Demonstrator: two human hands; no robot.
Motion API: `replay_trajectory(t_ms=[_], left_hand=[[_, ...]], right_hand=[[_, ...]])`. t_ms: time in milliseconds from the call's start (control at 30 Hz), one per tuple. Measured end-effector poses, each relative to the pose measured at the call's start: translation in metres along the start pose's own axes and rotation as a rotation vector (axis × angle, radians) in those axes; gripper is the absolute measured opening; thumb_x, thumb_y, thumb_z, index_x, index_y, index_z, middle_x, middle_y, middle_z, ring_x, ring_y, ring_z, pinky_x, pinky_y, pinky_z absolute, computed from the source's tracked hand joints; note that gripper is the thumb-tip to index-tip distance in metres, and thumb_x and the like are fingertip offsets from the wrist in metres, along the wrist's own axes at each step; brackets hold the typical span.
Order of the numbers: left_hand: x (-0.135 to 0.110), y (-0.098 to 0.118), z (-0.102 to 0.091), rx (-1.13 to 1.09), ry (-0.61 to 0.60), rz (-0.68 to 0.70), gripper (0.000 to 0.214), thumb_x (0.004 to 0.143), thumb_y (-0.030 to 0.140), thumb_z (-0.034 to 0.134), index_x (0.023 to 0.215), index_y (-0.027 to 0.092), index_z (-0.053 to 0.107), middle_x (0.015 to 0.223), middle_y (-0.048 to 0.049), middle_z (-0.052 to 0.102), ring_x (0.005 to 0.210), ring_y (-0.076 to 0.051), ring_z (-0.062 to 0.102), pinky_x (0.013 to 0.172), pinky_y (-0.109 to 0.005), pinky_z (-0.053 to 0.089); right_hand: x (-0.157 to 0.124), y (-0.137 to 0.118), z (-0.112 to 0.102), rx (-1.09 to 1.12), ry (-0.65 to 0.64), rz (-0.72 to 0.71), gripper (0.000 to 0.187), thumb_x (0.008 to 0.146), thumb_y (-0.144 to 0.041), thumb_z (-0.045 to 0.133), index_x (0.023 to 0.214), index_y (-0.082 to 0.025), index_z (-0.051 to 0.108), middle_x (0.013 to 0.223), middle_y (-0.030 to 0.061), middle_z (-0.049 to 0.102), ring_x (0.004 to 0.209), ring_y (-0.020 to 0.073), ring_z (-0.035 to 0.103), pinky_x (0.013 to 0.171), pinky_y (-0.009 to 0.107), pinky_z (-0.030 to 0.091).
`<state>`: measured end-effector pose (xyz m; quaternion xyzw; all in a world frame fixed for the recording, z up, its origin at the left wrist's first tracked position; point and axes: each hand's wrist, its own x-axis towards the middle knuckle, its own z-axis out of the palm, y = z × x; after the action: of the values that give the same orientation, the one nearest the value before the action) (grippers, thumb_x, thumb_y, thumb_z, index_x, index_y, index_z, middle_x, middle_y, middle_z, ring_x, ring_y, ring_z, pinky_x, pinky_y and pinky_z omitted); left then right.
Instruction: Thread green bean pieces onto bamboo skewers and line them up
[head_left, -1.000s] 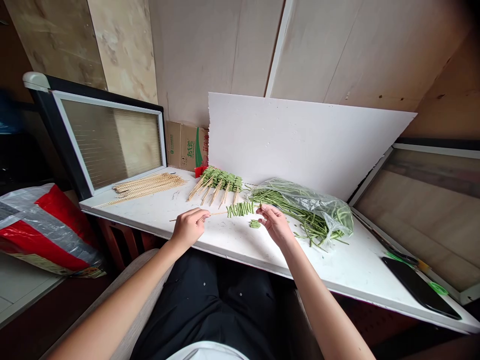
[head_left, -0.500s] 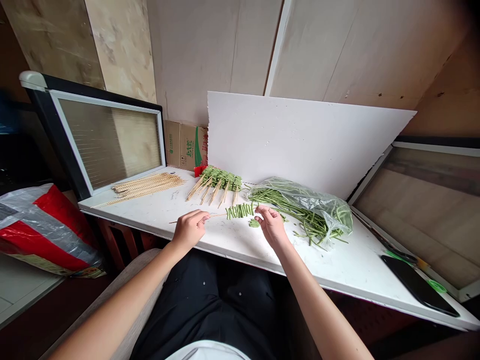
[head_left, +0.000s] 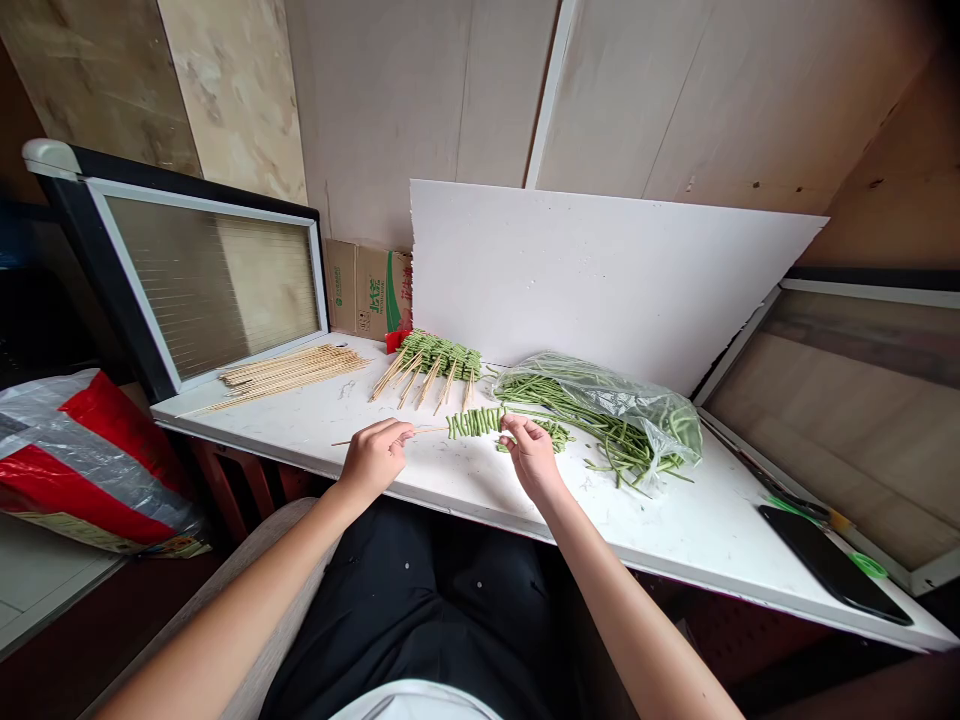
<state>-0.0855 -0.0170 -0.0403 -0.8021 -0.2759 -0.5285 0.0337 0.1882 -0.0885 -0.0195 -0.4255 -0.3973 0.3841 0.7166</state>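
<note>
A wooden skewer [head_left: 431, 429] lies level above the table, its bare part pinched in my left hand [head_left: 375, 456]. Several short green bean pieces [head_left: 476, 422] are threaded crosswise along its right half. At the right end of that row, my right hand [head_left: 531, 455] has its thumb and fingers closed on a green bean piece; the skewer's tip is hidden by the fingers. Just behind my right hand is a small pile of cut bean pieces [head_left: 556, 436]. Filled bean skewers [head_left: 442, 358] are stacked farther back, their sticks pointing toward me.
Bare skewers [head_left: 292, 372] lie at the left of the white table [head_left: 442, 480]. A clear plastic bag [head_left: 611, 385] of long green beans rests at the right. Farther right are a black phone [head_left: 832, 565] and scissors [head_left: 806, 505]. A cardboard box [head_left: 367, 290] and white board [head_left: 600, 280] stand behind.
My right hand has moved slightly left, closer against the row of bean pieces, uncovering more of the cut pile. My left hand keeps its pinch on the skewer. The whole view has shifted a little.
</note>
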Motion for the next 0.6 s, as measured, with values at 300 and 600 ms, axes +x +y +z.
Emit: replay_trajectory(t_ms=[300, 600], left_hand=[[-0.002, 0.008, 0.005, -0.060, -0.013, -0.036, 0.041, 0.074, -0.006, 0.044, 0.086, 0.020, 0.073, 0.079, -0.0022, 0.074, 0.070, -0.016, 0.070, 0.067, -0.024, 0.055], [0.006, 0.001, 0.000, -0.082, 0.007, -0.096, 0.035, 0.080, -0.003, 0.047, 0.088, 0.019, 0.074, 0.080, -0.0021, 0.075, 0.070, -0.016, 0.070, 0.068, -0.025, 0.055]], right_hand=[[0.002, -0.001, -0.003, -0.107, -0.005, -0.068, 0.034, 0.074, -0.056, 0.086, 0.074, -0.024, 0.074, 0.089, 0.0043, 0.072, 0.079, 0.0190, 0.060, 0.069, 0.032, 0.048], [0.020, -0.029, -0.044, -0.659, -0.173, -0.253, 0.045, 0.092, -0.066, 0.066, 0.093, -0.024, 0.082, 0.102, 0.0102, 0.078, 0.097, 0.0275, 0.066, 0.081, 0.038, 0.050]])
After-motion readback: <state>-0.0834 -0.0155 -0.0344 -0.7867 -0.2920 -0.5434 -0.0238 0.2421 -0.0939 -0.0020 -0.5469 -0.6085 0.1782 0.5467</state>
